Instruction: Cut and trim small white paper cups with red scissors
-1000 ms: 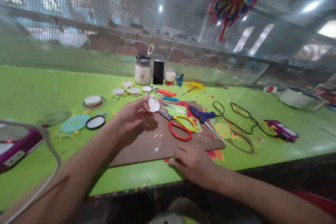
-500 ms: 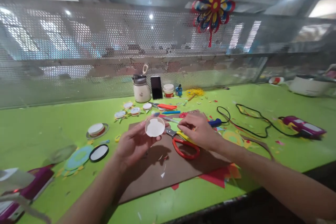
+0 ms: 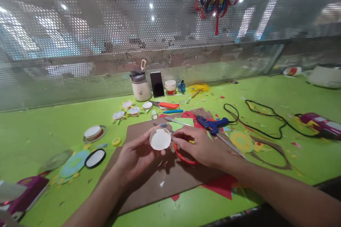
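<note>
My left hand [image 3: 135,158] grips a round white disc [image 3: 160,139] with a pale rim, held up above the brown board [image 3: 149,181]. My right hand [image 3: 194,145] is closed in a pinch close to the disc's right edge; what its fingertips hold, if anything, is too small to tell. Scissors with red handles [image 3: 183,156] lie on the board, partly hidden under my right hand. Just beyond it rest a blue glue gun [image 3: 212,124] and a silver pen-like stick [image 3: 177,121].
Several white discs [image 3: 134,111] with paper points sit at the back left. A black-rimmed disc [image 3: 95,158] lies left of the board. A phone [image 3: 157,85] stands beside a white jug [image 3: 141,88]. The glue gun's black cord [image 3: 266,113] runs right, among paper scraps.
My right hand has moved left and toward me, to the disc's edge, uncovering the blue glue gun. My left hand still holds the disc. The view has tilted down somewhat.
</note>
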The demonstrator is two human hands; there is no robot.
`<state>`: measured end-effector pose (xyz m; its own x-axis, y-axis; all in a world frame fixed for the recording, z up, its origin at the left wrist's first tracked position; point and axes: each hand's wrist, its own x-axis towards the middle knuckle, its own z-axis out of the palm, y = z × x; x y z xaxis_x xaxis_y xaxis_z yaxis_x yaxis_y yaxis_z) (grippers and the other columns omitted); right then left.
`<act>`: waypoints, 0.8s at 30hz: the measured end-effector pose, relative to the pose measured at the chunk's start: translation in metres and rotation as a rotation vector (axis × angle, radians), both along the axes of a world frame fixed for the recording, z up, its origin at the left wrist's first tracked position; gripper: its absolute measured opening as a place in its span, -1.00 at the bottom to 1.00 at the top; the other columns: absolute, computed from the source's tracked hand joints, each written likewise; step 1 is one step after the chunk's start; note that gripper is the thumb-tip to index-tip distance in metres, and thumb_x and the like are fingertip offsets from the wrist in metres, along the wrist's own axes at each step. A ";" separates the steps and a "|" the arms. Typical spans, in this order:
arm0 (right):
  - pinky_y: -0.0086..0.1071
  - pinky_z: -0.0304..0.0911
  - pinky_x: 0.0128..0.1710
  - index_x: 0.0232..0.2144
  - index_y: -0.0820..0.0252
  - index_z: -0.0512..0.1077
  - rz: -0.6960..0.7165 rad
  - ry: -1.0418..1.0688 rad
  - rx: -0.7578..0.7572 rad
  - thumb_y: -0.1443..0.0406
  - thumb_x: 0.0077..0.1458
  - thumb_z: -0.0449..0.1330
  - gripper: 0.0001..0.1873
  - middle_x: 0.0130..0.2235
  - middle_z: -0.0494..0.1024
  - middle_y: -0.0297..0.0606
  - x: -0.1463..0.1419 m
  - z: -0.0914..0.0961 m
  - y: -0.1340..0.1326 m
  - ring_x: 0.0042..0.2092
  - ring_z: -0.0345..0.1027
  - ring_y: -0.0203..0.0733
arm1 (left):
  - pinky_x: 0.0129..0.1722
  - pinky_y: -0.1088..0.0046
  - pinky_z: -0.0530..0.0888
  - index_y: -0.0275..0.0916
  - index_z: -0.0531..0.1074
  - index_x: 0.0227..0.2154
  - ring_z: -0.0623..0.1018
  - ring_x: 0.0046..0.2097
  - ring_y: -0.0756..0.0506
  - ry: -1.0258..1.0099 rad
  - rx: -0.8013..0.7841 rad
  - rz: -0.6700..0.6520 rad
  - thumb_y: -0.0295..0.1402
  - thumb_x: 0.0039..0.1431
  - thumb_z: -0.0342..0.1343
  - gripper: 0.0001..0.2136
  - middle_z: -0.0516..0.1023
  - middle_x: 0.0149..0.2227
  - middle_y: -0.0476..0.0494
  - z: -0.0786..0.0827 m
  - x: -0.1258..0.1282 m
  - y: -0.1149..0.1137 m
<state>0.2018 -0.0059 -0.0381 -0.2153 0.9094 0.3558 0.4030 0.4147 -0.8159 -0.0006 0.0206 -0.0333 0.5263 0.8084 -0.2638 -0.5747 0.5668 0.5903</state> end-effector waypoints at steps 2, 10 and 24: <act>-0.34 0.33 -0.21 -0.22 0.28 0.54 -0.001 0.002 0.003 0.33 0.19 0.17 -0.83 -0.23 0.61 -0.17 -0.002 -0.003 -0.001 -0.22 0.45 -0.20 | -0.33 0.35 0.57 -0.23 0.50 -0.08 0.60 -0.17 -0.20 -0.010 -0.005 -0.030 -0.43 0.21 0.05 -0.75 0.60 -0.06 -0.26 -0.001 -0.001 0.001; -0.31 0.32 -0.18 -0.25 0.25 0.53 -0.070 0.012 0.071 0.31 0.21 0.15 -0.83 -0.26 0.59 -0.18 -0.001 -0.007 -0.001 -0.22 0.43 -0.18 | -0.31 0.34 0.57 -0.26 0.49 -0.03 0.61 -0.18 -0.21 0.036 0.024 0.002 -0.42 0.20 0.06 -0.71 0.61 -0.07 -0.31 -0.004 -0.004 0.003; -0.38 0.18 -0.35 -0.63 0.18 0.31 -0.074 -0.054 0.088 0.33 0.21 0.13 -0.65 -0.50 0.39 -0.34 0.004 -0.006 -0.002 -0.43 0.26 -0.27 | -0.25 0.37 0.56 -0.31 0.54 -0.07 0.63 -0.20 -0.21 0.020 0.200 -0.004 -0.42 0.29 -0.06 -0.70 0.63 -0.11 -0.35 0.002 -0.002 0.005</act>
